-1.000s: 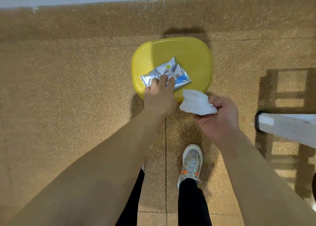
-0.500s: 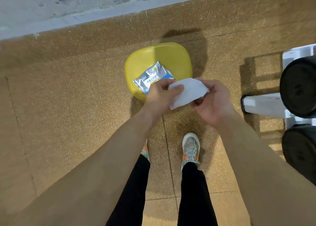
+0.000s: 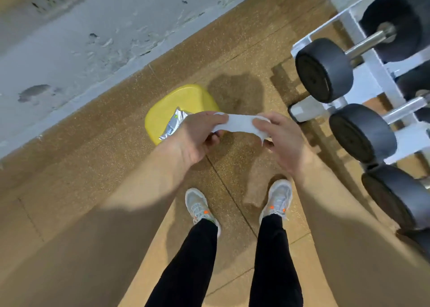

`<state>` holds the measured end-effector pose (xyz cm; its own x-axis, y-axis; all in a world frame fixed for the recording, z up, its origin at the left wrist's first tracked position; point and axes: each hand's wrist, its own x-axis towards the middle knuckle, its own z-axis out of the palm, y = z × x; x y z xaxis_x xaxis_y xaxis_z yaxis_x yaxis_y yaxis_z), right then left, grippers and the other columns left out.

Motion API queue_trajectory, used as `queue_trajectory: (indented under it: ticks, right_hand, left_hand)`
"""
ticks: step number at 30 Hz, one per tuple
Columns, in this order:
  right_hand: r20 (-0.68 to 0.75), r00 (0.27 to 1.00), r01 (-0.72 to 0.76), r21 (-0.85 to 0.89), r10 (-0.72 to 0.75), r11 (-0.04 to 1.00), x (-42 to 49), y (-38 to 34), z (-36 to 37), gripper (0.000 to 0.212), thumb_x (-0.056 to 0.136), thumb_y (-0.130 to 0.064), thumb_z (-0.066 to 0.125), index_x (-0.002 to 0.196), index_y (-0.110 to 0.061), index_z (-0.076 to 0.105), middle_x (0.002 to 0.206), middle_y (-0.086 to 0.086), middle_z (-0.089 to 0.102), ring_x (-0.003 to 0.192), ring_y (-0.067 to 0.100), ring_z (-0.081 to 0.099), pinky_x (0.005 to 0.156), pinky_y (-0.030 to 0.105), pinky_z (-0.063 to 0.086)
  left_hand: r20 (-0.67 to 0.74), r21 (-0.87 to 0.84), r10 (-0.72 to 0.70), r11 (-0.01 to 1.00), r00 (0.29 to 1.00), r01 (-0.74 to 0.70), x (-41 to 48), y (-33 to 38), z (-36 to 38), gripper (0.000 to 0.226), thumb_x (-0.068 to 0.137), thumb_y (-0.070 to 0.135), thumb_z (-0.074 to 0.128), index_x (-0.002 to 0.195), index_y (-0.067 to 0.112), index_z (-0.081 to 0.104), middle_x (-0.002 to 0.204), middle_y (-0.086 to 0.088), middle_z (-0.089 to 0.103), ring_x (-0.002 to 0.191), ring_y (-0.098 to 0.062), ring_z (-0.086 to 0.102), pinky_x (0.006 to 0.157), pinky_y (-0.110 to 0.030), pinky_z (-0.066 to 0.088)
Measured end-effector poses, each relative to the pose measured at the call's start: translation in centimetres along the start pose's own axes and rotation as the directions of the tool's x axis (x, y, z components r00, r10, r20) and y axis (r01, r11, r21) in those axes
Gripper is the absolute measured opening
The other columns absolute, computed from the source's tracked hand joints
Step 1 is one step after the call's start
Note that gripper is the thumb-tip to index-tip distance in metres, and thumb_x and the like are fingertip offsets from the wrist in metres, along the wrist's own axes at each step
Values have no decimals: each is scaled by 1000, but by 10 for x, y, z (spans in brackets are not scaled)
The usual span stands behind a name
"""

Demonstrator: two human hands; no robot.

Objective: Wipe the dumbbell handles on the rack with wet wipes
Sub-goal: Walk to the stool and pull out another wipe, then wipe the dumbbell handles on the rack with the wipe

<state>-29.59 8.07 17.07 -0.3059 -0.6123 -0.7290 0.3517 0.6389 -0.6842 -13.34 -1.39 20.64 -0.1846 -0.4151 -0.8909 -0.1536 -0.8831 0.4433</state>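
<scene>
A white wet wipe (image 3: 239, 123) is stretched between both my hands in front of me. My left hand (image 3: 197, 137) pinches its left end and my right hand (image 3: 280, 139) pinches its right end. The silver wipe packet (image 3: 174, 126) lies on a yellow stool (image 3: 183, 102), partly hidden behind my left hand. At the right stands a white rack (image 3: 381, 74) with black dumbbells (image 3: 323, 70) on it. One chrome handle (image 3: 370, 41) shows at the top right, another chrome handle (image 3: 406, 106) lower down.
A grey, worn wall (image 3: 69, 46) runs along the upper left. The speckled brown floor (image 3: 81, 167) spreads around the stool. My two feet in grey shoes (image 3: 277, 197) stand below my hands. The rack's foot (image 3: 302, 111) sits on the floor near my right hand.
My view has turned right, bringing the dumbbell rack in. My left hand left the packet and took the wipe's other end; the wipe is now pulled out flat between both hands.
</scene>
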Motion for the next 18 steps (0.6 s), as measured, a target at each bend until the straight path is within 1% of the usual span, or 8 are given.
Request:
queue_trajectory:
  ticks: [3, 5, 6, 9, 11, 14, 16, 18]
  right_hand:
    - [-173, 981, 78, -44, -85, 996, -36, 1, -21, 14, 91, -7, 70, 94, -20, 73, 87, -2, 65, 75, 14, 57, 63, 30, 43]
    - [-283, 948, 111, -136, -146, 985, -61, 5, -41, 30, 89, -3, 68, 112, -21, 72, 103, -11, 64, 83, 3, 59, 69, 20, 50]
    - [-304, 932, 139, -208, -199, 968, -73, 9, -53, 40, 89, -2, 67, 123, -22, 69, 113, -14, 61, 95, 0, 58, 80, 17, 50]
    - [-185, 917, 251, -425, -355, 870, -105, 23, -86, 50, 85, -9, 70, 131, -28, 65, 128, -16, 55, 110, -11, 49, 102, 23, 44]
    - [-150, 918, 266, -455, -368, 850, -124, 32, -106, 46, 83, -19, 77, 127, -30, 67, 122, -13, 59, 105, -13, 51, 96, 22, 46]
    - [-196, 914, 283, -319, -355, 905, -151, 45, -141, 37, 84, -22, 81, 120, -26, 72, 98, -12, 71, 91, -3, 62, 80, 18, 50]
    - [-209, 904, 317, -255, -372, 913, -168, 58, -168, 25, 90, -17, 75, 113, -27, 75, 83, -11, 74, 80, 2, 67, 74, 27, 52]
    - [-258, 886, 329, -237, -385, 914, -183, 76, -194, 17, 96, -20, 66, 96, -34, 76, 65, -1, 64, 66, 23, 61, 64, 39, 48]
  left_hand:
    - [-8, 47, -51, 998, 999, 51, -15, -7, 24, 8, 93, 16, 69, 88, 16, 63, 72, 2, 56, 45, -5, 48, 36, -13, 34]
    - [39, 10, -98, 995, 994, 98, -28, -15, 48, 8, 95, 18, 67, 90, 17, 61, 70, 3, 54, 46, -3, 47, 37, -12, 31]
    - [75, -5, -121, 993, 990, 121, -34, -21, 61, 7, 96, 18, 66, 93, 18, 61, 66, 4, 54, 46, -2, 47, 37, -11, 30]
    - [166, 36, -163, 987, 972, 159, -50, -44, 105, 5, 97, 20, 65, 100, 19, 61, 55, 5, 53, 47, -1, 50, 38, -9, 32]
    - [216, 92, -172, 984, 961, 156, -59, -63, 136, 5, 98, 21, 63, 103, 18, 63, 55, 6, 55, 46, -1, 51, 36, -10, 34]
    - [261, 147, -193, 976, 946, 159, -72, -97, 181, 10, 99, 19, 60, 104, 12, 64, 65, 0, 61, 45, -3, 52, 35, -11, 36]
    - [285, 190, -211, 969, 935, 161, -80, -119, 206, 16, 98, 21, 59, 108, 10, 65, 76, -2, 67, 49, -5, 54, 36, -11, 37]
    - [292, 245, -224, 957, 930, 154, -88, -139, 229, 23, 97, 29, 58, 108, 10, 65, 81, -3, 66, 54, -7, 52, 38, -13, 34]
